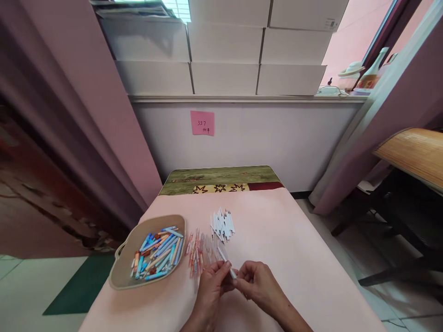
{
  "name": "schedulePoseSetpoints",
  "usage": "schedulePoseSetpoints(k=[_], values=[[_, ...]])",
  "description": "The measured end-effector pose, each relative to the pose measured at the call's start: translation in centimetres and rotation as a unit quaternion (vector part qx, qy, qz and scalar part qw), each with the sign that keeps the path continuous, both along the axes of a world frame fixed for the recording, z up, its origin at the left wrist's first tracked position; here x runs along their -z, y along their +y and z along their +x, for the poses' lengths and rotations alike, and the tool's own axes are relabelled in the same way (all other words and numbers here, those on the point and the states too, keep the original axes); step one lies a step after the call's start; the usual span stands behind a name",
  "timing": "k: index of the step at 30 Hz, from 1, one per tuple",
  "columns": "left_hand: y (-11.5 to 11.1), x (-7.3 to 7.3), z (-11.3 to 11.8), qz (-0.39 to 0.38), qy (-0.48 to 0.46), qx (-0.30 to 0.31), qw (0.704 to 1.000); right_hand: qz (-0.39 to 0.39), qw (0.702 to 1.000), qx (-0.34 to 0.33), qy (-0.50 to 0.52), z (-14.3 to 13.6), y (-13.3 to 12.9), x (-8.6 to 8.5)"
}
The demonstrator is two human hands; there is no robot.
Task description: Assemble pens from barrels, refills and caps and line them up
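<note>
Near the front middle of the pink-covered table (277, 235), my left hand (213, 281) is closed around a slim white pen piece (232, 272) that slants up to the left. My right hand (256, 282) pinches at the lower end of the same piece, its fingertips almost meeting the left ones. Clear and reddish plastic tubes (196, 253) lie just beyond and left of my left hand. Farther back is a pile of thin white refills with dark tips (223, 224).
A beige basket (121, 272) of blue, orange and brown pen parts stands at the left. White boxes (224, 46) are stacked on the ledge behind. A pink note (202, 123) is on the wall; a wooden tabletop (415, 150) and dark chair are at the right.
</note>
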State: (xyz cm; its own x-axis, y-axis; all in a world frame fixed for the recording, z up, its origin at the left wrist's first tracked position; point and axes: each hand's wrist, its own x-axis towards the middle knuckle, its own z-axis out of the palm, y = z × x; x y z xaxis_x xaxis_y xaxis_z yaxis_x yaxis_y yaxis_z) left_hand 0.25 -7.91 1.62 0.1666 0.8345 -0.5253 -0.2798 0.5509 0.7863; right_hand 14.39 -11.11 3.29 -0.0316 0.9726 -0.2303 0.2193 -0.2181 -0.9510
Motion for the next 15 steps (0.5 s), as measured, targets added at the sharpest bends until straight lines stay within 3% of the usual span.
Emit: schedulePoseSetpoints(k=[2,5,8,11,15], values=[[0.8,0.3,1.1,0.005,0.023,-0.005,1.0,-0.021,1.0,0.009,-0.017,1.8,1.2,0.9],[1.5,0.5,1.7,0.023,0.058,-0.016,0.998,-0.022,0.991,0.086,-0.103,6.2,4.0,2.5],[1.6,1.2,1.0,0.033,0.073,0.006,0.997,0.024,0.932,0.211,-0.293,11.3,7.6,3.3],[1.4,2.1,-0.3,0.026,0.08,0.018,0.996,-0.037,0.872,0.236,-0.426,14.6,10.7,3.5],[1.2,2.3,-1.6,0.032,0.094,-0.004,0.995,-0.084,0.846,0.241,-0.468,15.7,13.6,3.9]])
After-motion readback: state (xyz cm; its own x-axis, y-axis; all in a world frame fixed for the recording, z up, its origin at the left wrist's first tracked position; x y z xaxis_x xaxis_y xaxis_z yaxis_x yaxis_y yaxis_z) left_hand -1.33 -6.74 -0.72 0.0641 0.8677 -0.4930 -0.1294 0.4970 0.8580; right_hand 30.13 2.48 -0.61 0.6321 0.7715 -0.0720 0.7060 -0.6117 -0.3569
